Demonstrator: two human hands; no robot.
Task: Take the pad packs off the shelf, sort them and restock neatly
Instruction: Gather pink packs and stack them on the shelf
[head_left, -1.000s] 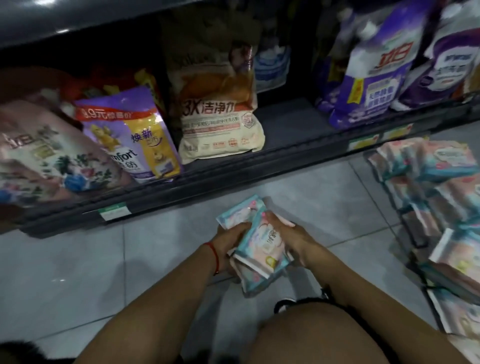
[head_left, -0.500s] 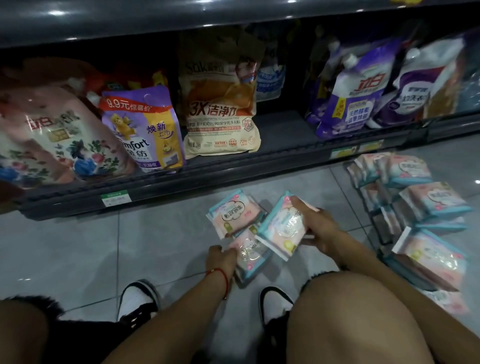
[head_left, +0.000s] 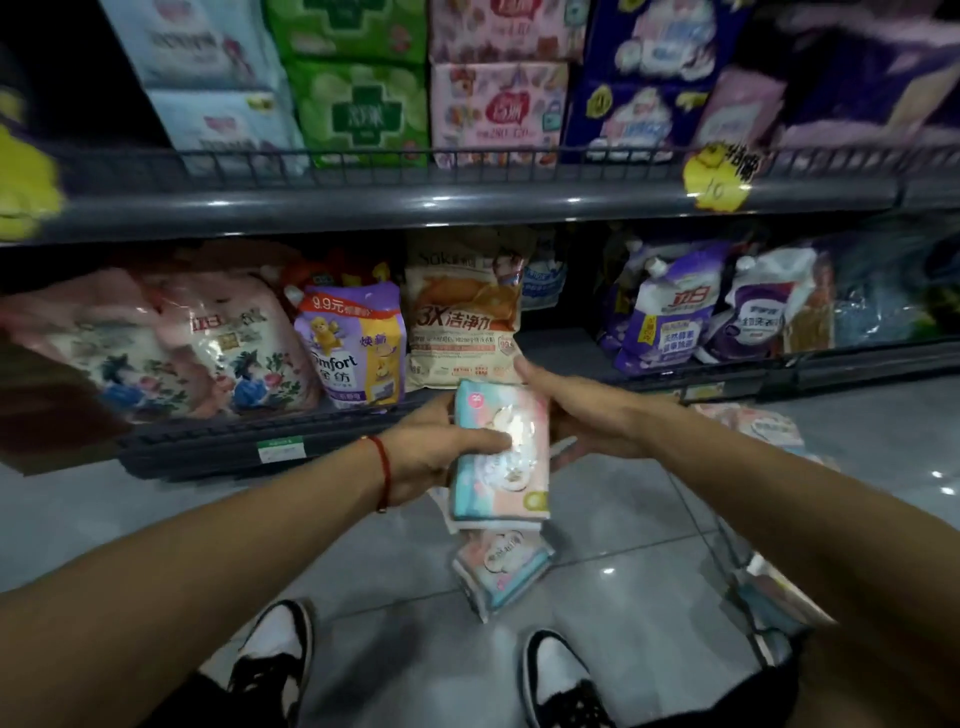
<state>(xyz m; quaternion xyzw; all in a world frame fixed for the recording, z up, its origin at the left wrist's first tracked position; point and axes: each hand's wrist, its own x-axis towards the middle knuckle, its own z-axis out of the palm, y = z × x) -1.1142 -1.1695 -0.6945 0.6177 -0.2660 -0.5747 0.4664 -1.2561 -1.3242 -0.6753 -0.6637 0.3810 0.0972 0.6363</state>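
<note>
Both hands hold a small stack of pastel pink-and-teal plastic pad packs (head_left: 501, 452) in the air in front of the lower shelf. The left hand (head_left: 431, 457) has its grip closed on the stack's left edge, thumb lying across the glossy front of the top pack. The right hand (head_left: 582, 415) is against the stack's right side with its fingers stretched forward; its grip looks loose, and how far it wraps behind the packs cannot be told. Another pink-and-teal pad pack (head_left: 501, 566) shows just below the stack, above the grey tiled floor (head_left: 156, 530). More pad packs (head_left: 763, 426) lie on the floor to the right. The dark metal upper shelf (head_left: 415, 202) carries large wrapped bundles; the lower shelf (head_left: 218, 441) holds detergent refill pouches.
</note>
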